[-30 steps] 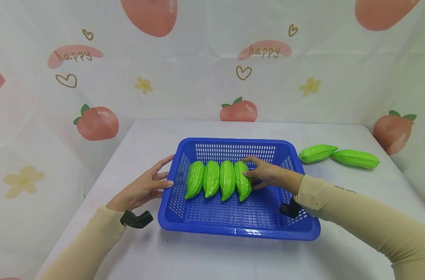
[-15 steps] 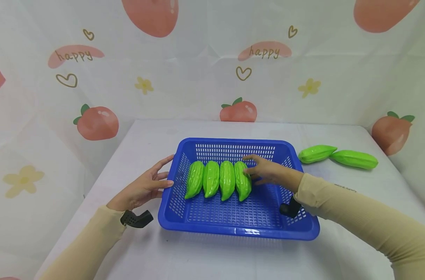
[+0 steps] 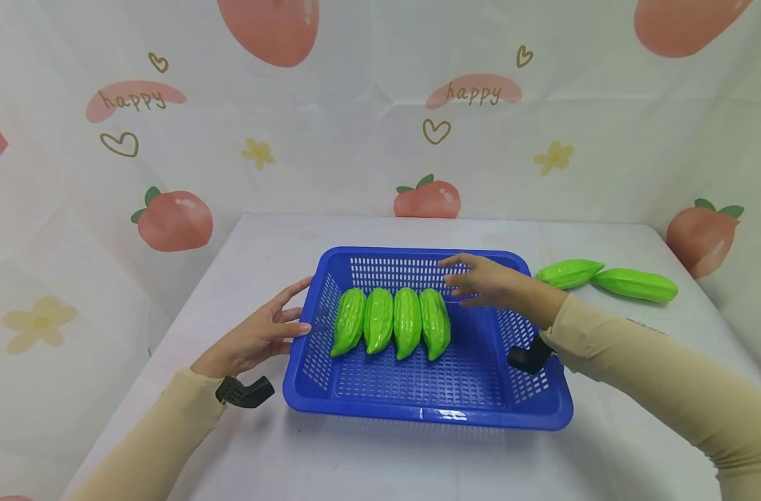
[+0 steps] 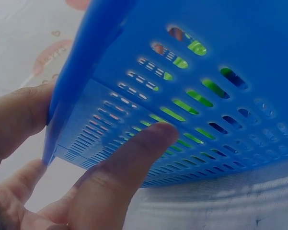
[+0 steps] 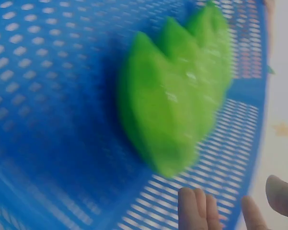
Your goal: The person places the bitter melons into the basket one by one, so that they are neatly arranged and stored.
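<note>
Several bright green bitter melons (image 3: 407, 323) lie side by side in the left and middle of a blue plastic basket (image 3: 430, 416). My left hand (image 3: 261, 330) is at the basket's left rim with its fingers spread. In the left wrist view, its thumb (image 4: 148, 148) rests against the slotted outer wall. Over the basket's back right part hovers my right hand (image 3: 490, 282), fingers loosely extended and holding nothing. In the right wrist view, its fingers (image 5: 189, 208) are apart from the nearest bitter melon (image 5: 158, 110).
Two more bitter melons, one (image 3: 568, 273) beside the basket's back right corner and another (image 3: 636, 284) farther right, lie on the white table (image 3: 368, 466). A white cloth (image 3: 355, 146) printed with peaches and flowers hangs behind the table and along its sides.
My right hand has left the rightmost bitter melon in the basket and moved up and to the right. The left hand, basket and bitter melons stay in place.
</note>
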`<state>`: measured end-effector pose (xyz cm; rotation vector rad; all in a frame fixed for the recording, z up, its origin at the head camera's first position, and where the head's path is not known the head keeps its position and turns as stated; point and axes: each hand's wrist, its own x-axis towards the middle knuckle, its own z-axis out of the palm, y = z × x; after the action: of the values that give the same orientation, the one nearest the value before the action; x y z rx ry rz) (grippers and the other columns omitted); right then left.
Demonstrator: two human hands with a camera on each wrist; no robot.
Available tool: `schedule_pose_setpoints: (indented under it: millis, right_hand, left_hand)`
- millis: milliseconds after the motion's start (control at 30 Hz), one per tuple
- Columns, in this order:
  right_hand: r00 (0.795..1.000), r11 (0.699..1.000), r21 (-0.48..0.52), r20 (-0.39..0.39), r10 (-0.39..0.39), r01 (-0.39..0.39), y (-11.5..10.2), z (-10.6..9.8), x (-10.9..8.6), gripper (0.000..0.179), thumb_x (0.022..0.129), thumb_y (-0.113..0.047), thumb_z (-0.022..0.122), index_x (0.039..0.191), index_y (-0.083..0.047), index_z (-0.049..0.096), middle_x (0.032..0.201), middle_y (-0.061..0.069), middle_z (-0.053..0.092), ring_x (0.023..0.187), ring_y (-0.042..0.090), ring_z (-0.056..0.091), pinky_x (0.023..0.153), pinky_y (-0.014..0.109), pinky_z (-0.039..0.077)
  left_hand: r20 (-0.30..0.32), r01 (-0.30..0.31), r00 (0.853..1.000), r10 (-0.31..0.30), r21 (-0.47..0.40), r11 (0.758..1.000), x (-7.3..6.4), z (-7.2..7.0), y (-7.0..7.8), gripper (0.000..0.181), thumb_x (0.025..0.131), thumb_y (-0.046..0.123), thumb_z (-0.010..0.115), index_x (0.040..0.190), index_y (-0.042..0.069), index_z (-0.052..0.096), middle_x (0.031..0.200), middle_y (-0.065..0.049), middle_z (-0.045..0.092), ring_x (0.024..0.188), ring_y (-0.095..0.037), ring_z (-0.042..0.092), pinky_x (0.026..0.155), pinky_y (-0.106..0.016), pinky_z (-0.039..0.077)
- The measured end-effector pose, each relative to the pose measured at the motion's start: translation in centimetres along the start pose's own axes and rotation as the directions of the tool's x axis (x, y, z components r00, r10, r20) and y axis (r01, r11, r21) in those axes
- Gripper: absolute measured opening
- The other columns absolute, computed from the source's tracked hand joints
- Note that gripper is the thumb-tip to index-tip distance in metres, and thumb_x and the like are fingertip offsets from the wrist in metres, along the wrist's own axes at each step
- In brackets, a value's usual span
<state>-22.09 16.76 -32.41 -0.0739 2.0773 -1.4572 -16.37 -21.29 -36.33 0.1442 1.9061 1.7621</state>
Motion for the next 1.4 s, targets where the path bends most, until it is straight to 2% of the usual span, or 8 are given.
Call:
schedule_pose_setpoints:
  millis: [267, 467, 600, 700, 900, 1167, 1300, 1400]
  right_hand:
    - [0.99, 0.988, 0.061, 0.022, -0.143, 0.141, -3.6, -3.2, -2.4, 0.05, 0.102, -0.015, 0.046, 0.148, -0.005, 0.029, 0.138, 0.021, 0.039, 0.133, 0.039, 0.04, 0.11, 0.046, 0.039]
    - [0.967, 0.961, 0.116, -0.001, -0.254, 0.253, -5.1, -6.5, -4.1, 0.04, 0.102, -0.024, 0.048, 0.139, -0.012, 0.038, 0.127, 0.004, 0.053, 0.119, 0.018, 0.055, 0.1, 0.031, 0.049]
    - [0.953, 0.934, 0.191, -0.042, -0.299, 0.302, -5.1, -8.9, -4.9, 0.036, 0.101, -0.022, 0.05, 0.135, -0.014, 0.043, 0.122, 0.0, 0.058, 0.109, 0.013, 0.062, 0.09, 0.026, 0.055]
    - [0.948, 0.908, 0.274, -0.071, -0.31, 0.317, -4.7, -10.7, -5.3, 0.034, 0.101, -0.02, 0.05, 0.134, -0.015, 0.044, 0.121, 0.0, 0.06, 0.107, 0.014, 0.064, 0.086, 0.026, 0.056]
    - [0.932, 0.862, 0.355, -0.144, -0.333, 0.362, -3.0, -14.0, -6.0, 0.03, 0.101, -0.019, 0.049, 0.131, -0.016, 0.047, 0.119, 0.0, 0.06, 0.102, 0.013, 0.066, 0.081, 0.027, 0.058]
    - [0.903, 0.725, 0.54, -0.238, -0.357, 0.428, 0.0, -17.5, -6.4, 0.024, 0.1, -0.013, 0.05, 0.123, -0.016, 0.055, 0.113, 0.007, 0.062, 0.096, 0.021, 0.068, 0.077, 0.034, 0.059]
    - [0.891, 0.684, 0.573, -0.262, -0.37, 0.452, 1.8, -18.9, -6.5, 0.024, 0.1, -0.013, 0.049, 0.124, -0.015, 0.053, 0.111, 0.008, 0.064, 0.095, 0.022, 0.068, 0.076, 0.035, 0.06]
    - [0.877, 0.621, 0.625, -0.271, -0.396, 0.473, 3.0, -19.8, -6.6, 0.024, 0.1, -0.01, 0.048, 0.124, -0.013, 0.053, 0.111, 0.01, 0.064, 0.095, 0.026, 0.068, 0.076, 0.037, 0.06]
  left_hand:
    - [0.0, -0.003, 1.0, 0.003, -0.002, 1.0, 0.0, 0.0, 0.0, 0.089, 0.091, 0.012, 0.066, 0.155, 0.035, 0.01, 0.147, -0.026, 0.039, 0.107, -0.029, 0.067, 0.089, -0.048, 0.055]
    - [0.005, -0.009, 1.0, 0.009, -0.004, 1.0, -0.1, -0.1, 0.0, 0.089, 0.091, 0.012, 0.066, 0.155, 0.034, 0.01, 0.148, -0.026, 0.039, 0.107, -0.029, 0.066, 0.089, -0.049, 0.055]
    - [0.005, -0.013, 1.0, 0.013, -0.001, 1.0, 0.0, -0.1, 0.0, 0.089, 0.091, 0.012, 0.066, 0.155, 0.034, 0.009, 0.148, -0.026, 0.039, 0.107, -0.03, 0.066, 0.088, -0.049, 0.055]
    - [0.005, -0.014, 1.0, 0.014, 0.001, 1.0, 0.0, -0.2, 0.0, 0.089, 0.091, 0.012, 0.066, 0.155, 0.034, 0.009, 0.147, -0.026, 0.039, 0.107, -0.03, 0.067, 0.088, -0.049, 0.055]
    - [-0.001, -0.011, 1.0, 0.011, 0.009, 1.0, 0.0, -0.1, 0.0, 0.089, 0.091, 0.012, 0.066, 0.155, 0.034, 0.009, 0.148, -0.026, 0.039, 0.108, -0.03, 0.066, 0.089, -0.049, 0.055]
    - [0.006, -0.011, 1.0, 0.011, 0.002, 1.0, 0.0, -0.2, 0.0, 0.089, 0.091, 0.012, 0.066, 0.156, 0.034, 0.008, 0.149, -0.026, 0.037, 0.109, -0.031, 0.066, 0.089, -0.05, 0.054]
    - [0.012, -0.014, 1.0, 0.015, -0.002, 1.0, 0.0, -0.2, 0.0, 0.089, 0.091, 0.012, 0.066, 0.155, 0.034, 0.009, 0.149, -0.026, 0.038, 0.109, -0.031, 0.066, 0.089, -0.05, 0.055]
    - [0.011, -0.016, 1.0, 0.016, -0.003, 1.0, 0.0, -0.2, -0.1, 0.088, 0.091, 0.012, 0.066, 0.155, 0.034, 0.009, 0.148, -0.026, 0.038, 0.109, -0.031, 0.066, 0.089, -0.05, 0.055]
